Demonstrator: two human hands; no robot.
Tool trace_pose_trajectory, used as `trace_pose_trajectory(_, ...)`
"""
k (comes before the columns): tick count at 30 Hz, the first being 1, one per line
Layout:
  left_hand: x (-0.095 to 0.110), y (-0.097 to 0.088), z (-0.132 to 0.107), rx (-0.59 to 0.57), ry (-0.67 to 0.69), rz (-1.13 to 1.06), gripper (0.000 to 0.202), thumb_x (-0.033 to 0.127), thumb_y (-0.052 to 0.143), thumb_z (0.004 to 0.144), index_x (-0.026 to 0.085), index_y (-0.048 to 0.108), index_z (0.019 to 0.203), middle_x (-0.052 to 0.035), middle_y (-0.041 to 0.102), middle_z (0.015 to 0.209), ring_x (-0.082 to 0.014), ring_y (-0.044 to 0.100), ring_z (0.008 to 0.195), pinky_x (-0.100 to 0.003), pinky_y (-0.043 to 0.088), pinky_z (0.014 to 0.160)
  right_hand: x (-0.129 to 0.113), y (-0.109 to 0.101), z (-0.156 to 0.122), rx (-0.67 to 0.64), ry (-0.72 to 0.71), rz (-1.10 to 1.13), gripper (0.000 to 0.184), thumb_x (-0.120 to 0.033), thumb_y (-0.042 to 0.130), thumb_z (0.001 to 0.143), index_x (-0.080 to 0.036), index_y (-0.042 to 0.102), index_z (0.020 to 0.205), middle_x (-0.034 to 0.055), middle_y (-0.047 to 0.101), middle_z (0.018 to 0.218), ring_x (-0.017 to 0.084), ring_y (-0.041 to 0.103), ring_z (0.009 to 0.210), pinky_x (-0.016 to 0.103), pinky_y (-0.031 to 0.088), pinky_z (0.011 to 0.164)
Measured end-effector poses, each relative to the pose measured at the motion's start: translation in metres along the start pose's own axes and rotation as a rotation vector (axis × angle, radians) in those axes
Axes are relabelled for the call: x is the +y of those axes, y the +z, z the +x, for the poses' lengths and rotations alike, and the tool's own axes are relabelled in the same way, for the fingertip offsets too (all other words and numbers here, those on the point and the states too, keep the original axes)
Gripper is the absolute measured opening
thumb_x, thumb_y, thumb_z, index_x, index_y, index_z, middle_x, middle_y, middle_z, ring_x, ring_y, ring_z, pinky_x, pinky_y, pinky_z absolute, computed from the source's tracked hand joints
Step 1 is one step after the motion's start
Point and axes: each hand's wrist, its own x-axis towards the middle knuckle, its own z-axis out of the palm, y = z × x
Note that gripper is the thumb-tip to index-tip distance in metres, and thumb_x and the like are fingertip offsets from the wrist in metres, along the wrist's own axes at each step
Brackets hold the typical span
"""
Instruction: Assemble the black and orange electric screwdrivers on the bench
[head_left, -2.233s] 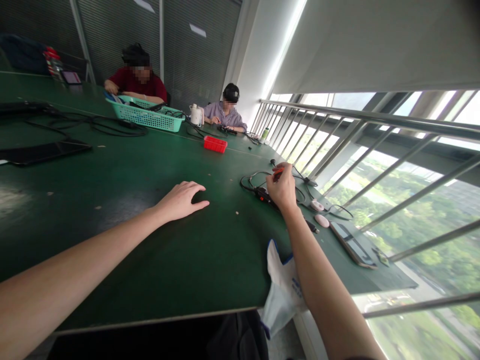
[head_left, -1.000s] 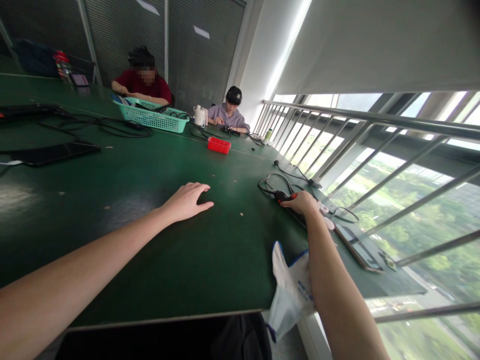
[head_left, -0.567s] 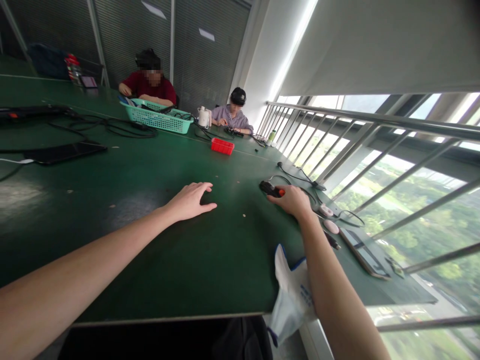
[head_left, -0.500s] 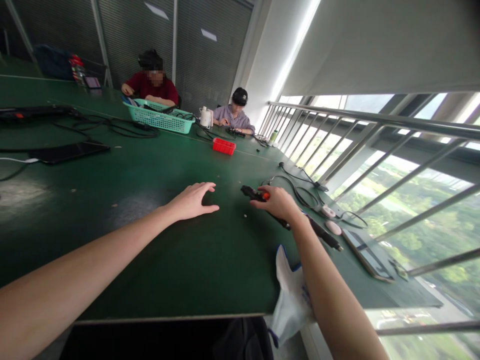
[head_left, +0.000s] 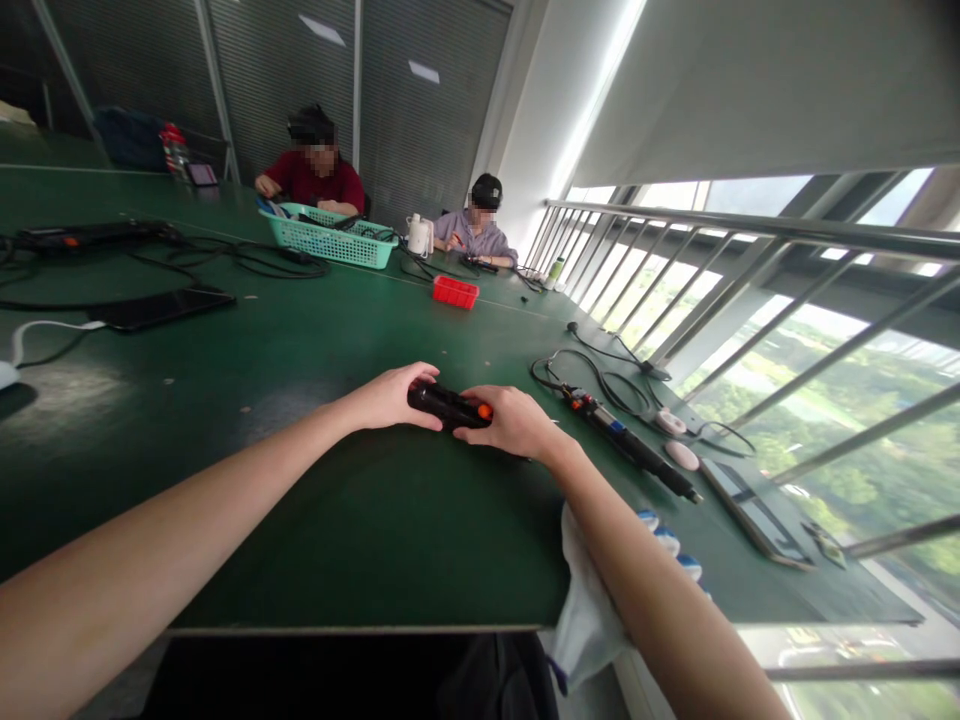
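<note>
Both my hands meet over the middle of the green table [head_left: 360, 520]. My right hand [head_left: 511, 422] is closed around a black tool with an orange button [head_left: 448, 404], held low above the table. My left hand [head_left: 390, 396] touches the tool's far end, its fingers curled on it. A second black pen-shaped tool [head_left: 630, 445] with a coiled black cable [head_left: 592, 368] lies to the right, apart from both hands.
A white glove [head_left: 592, 590] hangs over the near edge. A phone [head_left: 757, 495] and small pink pieces [head_left: 679, 452] lie near the railing [head_left: 750, 235]. A red box [head_left: 455, 291], a teal basket [head_left: 330, 240] and two seated people are farther back. A dark tablet [head_left: 161, 306] lies on the left.
My right hand picked the black tool up from beside the cable and carried it left to my left hand, which now touches it. The camera view has shifted a little.
</note>
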Motion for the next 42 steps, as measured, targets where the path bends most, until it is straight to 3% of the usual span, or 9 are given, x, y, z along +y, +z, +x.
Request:
trace_pose_trajectory(4, 0.006, 0.004, -0.003, -0.019, 0.043, 0.128, 0.098, 0.071, 0.076, 0.068, 0.025, 0.044, 0.148, -0.0127, 0.053, 0.147, -0.0347, 0.050, 0.134, -0.047, 0.043, 0.109, 0.026, -0.013, -0.006, 0.054, 0.129, 0.028, 0.061, -0.062, 0.068, 0.081, -0.027, 0.062, 0.129, 0.0037, 0.073, 0.110, 0.022, 0.068, 0.095, 0.030, 0.049, 0.083)
trace_pose_trajectory(8, 0.014, 0.013, -0.003, -0.135, 0.207, 0.225, 0.062, 0.066, 0.055, 0.091, 0.032, 0.054, 0.143, -0.0035, 0.049, 0.153, -0.0295, 0.041, 0.143, -0.047, 0.030, 0.120, 0.061, -0.013, -0.008, 0.032, 0.390, -0.138, 0.070, -0.071, 0.069, 0.074, -0.023, 0.065, 0.125, 0.0089, 0.073, 0.107, 0.028, 0.067, 0.096, 0.033, 0.049, 0.078)
trace_pose_trajectory(12, 0.009, 0.016, 0.001, -0.116, 0.235, 0.176, 0.047, 0.060, 0.051, 0.096, 0.029, 0.068, 0.128, -0.0015, 0.063, 0.139, -0.0246, 0.057, 0.130, -0.039, 0.039, 0.115, 0.102, -0.017, -0.020, 0.074, 0.540, -0.148, 0.068, -0.078, 0.065, 0.072, -0.024, 0.071, 0.113, 0.0096, 0.073, 0.103, 0.027, 0.066, 0.095, 0.031, 0.048, 0.075)
trace_pose_trajectory(16, -0.003, 0.002, 0.003, -0.054, 0.240, 0.128, 0.039, 0.056, 0.055, 0.094, 0.028, 0.077, 0.110, -0.0021, 0.073, 0.121, -0.0240, 0.068, 0.110, -0.037, 0.048, 0.105, 0.146, -0.033, -0.049, 0.268, 0.828, -0.227, 0.050, -0.063, 0.053, 0.089, -0.021, 0.074, 0.105, 0.0186, 0.071, 0.104, 0.032, 0.065, 0.093, 0.038, 0.045, 0.072)
trace_pose_trajectory(21, -0.013, -0.017, 0.001, -0.006, 0.179, 0.131, 0.037, 0.057, 0.058, 0.089, 0.027, 0.078, 0.096, -0.0033, 0.074, 0.109, -0.0243, 0.069, 0.100, -0.039, 0.050, 0.099, 0.175, -0.034, -0.069, 0.246, 0.906, -0.230, 0.036, -0.055, 0.060, 0.085, -0.023, 0.076, 0.087, 0.0178, 0.071, 0.089, 0.033, 0.065, 0.085, 0.041, 0.045, 0.069)
trace_pose_trajectory(25, -0.012, -0.019, -0.001, -0.010, 0.162, 0.167, 0.040, 0.061, 0.061, 0.085, 0.025, 0.074, 0.097, -0.0047, 0.072, 0.115, -0.0252, 0.067, 0.105, -0.039, 0.049, 0.100, 0.179, -0.028, -0.063, 0.203, 0.922, -0.238, 0.035, -0.053, 0.061, 0.084, -0.021, 0.076, 0.086, 0.0190, 0.072, 0.091, 0.033, 0.067, 0.086, 0.040, 0.049, 0.069)
trace_pose_trajectory(35, 0.002, -0.017, -0.010, -0.150, -0.042, 0.290, 0.087, 0.078, 0.056, 0.080, 0.026, 0.045, 0.149, -0.0089, 0.036, 0.161, -0.0342, 0.037, 0.145, -0.047, 0.032, 0.118, 0.145, -0.014, -0.036, 0.178, 0.966, -0.346, 0.035, -0.027, 0.059, 0.086, -0.007, 0.070, 0.114, 0.0288, 0.066, 0.116, 0.037, 0.067, 0.108, 0.045, 0.052, 0.087)
trace_pose_trajectory(38, 0.004, -0.016, -0.010, -0.204, -0.037, 0.323, 0.097, 0.081, 0.057, 0.078, 0.027, 0.035, 0.155, -0.0094, 0.027, 0.165, -0.0353, 0.027, 0.150, -0.051, 0.026, 0.120, 0.128, -0.018, -0.031, 0.220, 0.904, -0.344, 0.041, -0.034, 0.048, 0.095, -0.008, 0.066, 0.121, 0.0275, 0.064, 0.120, 0.035, 0.066, 0.110, 0.043, 0.051, 0.088)
trace_pose_trajectory(42, 0.004, -0.015, -0.010, -0.221, -0.056, 0.321, 0.105, 0.082, 0.061, 0.073, 0.029, 0.029, 0.158, -0.0100, 0.022, 0.166, -0.0382, 0.025, 0.150, -0.054, 0.027, 0.119, 0.107, -0.023, -0.024, 0.177, 0.616, -0.255, 0.045, -0.058, 0.047, 0.096, -0.023, 0.069, 0.114, 0.0102, 0.071, 0.114, 0.024, 0.067, 0.105, 0.030, 0.049, 0.085)
